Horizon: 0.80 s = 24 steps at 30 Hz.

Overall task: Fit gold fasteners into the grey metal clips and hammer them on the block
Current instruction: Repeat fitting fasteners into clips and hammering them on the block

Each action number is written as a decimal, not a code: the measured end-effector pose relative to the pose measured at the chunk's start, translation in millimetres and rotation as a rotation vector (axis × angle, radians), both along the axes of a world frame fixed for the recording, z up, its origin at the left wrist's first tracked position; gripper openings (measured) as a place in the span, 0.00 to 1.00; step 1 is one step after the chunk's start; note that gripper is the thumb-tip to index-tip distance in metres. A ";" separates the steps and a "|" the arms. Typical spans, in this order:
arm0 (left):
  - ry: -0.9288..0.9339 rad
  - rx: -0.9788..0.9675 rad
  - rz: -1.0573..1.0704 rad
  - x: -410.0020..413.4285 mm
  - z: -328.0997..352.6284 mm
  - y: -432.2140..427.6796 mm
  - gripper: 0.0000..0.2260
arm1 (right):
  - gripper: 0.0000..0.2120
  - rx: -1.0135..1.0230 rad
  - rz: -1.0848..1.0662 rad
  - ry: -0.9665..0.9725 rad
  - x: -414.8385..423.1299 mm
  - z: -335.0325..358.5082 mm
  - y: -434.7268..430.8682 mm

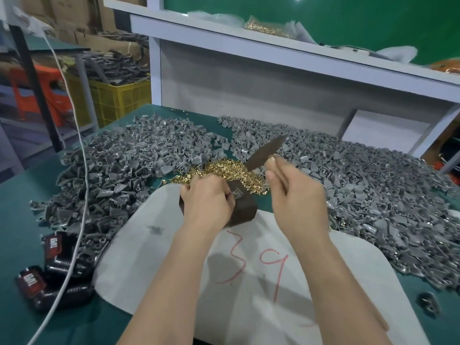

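A dark block (242, 206) stands on a white sheet (154, 257) at the middle of the green bench. My left hand (207, 197) rests on the block and pinches a grey metal clip (236, 193) on its top. Above and to the right of the block, my right hand (295, 189) grips a dark flat striking tool (266, 151), raised and blurred. A heap of gold fasteners (229, 170) lies just behind the block. Large piles of grey clips spread to the left (119, 170) and to the right (373, 185).
Two black and red battery packs (53, 270) lie at the front left, with a white cable (82, 190) running over them. A white shelf (273, 46) rises behind the bench and carries a bag of gold parts (267, 28). A yellow crate (112, 98) stands at the far left.
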<state>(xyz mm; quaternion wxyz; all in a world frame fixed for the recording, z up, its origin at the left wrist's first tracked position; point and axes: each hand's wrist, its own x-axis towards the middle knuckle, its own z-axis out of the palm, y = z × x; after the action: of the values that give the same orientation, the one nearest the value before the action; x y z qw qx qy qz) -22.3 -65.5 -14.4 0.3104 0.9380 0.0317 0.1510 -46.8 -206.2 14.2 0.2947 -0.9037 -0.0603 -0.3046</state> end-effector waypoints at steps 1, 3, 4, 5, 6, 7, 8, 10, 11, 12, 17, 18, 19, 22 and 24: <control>0.005 -0.005 0.001 0.0 0.4 -0.1 0.06 | 0.15 0.014 0.017 -0.013 1.4 1.0 -1.0; 0.005 -0.012 0.017 -1.1 1.3 0.0 0.05 | 0.15 -0.112 0.071 0.171 2.2 -1.4 1.3; 0.006 -0.004 0.020 -1.9 1.8 -0.3 0.04 | 0.15 -0.182 0.083 0.263 1.9 -5.3 2.1; 0.010 0.007 0.018 -2.4 2.3 -0.7 0.04 | 0.15 -0.212 0.086 0.306 2.6 -6.3 1.2; 0.015 0.015 0.016 -2.3 2.3 -0.2 0.04 | 0.14 -0.216 0.083 0.307 5.3 -5.4 -0.9; 0.022 0.014 0.015 -2.2 2.1 0.3 0.04 | 0.14 -0.200 0.078 0.292 8.2 -3.9 -3.9; 0.027 0.005 0.014 -2.2 2.1 0.5 0.04 | 0.13 -0.152 0.069 0.283 11.6 -3.6 -8.7; 0.028 -0.011 0.014 -2.1 2.5 0.5 0.03 | 0.12 0.010 0.036 0.330 20.6 -3.9 -19.1; 0.027 -0.013 0.014 -2.1 2.1 0.5 0.03 | 0.13 0.062 0.003 0.377 25.8 -4.9 -23.9; 0.026 -0.015 0.015 -2.2 1.9 0.3 0.04 | 0.16 0.077 -0.032 0.434 30.6 -6.8 -28.6; 0.013 -0.006 0.022 -0.9 0.3 -0.1 0.04 | 0.15 0.021 -0.076 0.773 41.0 -22.6 -36.4; 0.013 -0.005 0.021 -0.5 0.0 -0.1 0.04 | 0.15 -0.091 -0.090 0.805 41.2 -24.7 -36.3; 0.011 -0.002 0.020 -0.1 -0.1 -0.2 0.05 | 0.15 -0.196 -0.113 0.805 41.3 -26.1 -35.3; -0.013 -0.012 0.014 0.8 -0.9 0.0 0.05 | 0.12 -0.323 -0.180 0.632 40.0 -27.3 -29.7; -0.047 -0.059 -0.002 1.1 -0.8 -0.8 0.05 | 0.14 -0.137 -0.053 0.439 36.7 -19.7 -22.1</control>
<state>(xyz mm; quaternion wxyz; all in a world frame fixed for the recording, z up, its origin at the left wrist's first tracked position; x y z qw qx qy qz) -21.3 -66.3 -15.2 0.3388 0.9246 0.0281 0.1718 -10.2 -228.2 -5.5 0.2304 -0.9676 0.0084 -0.1034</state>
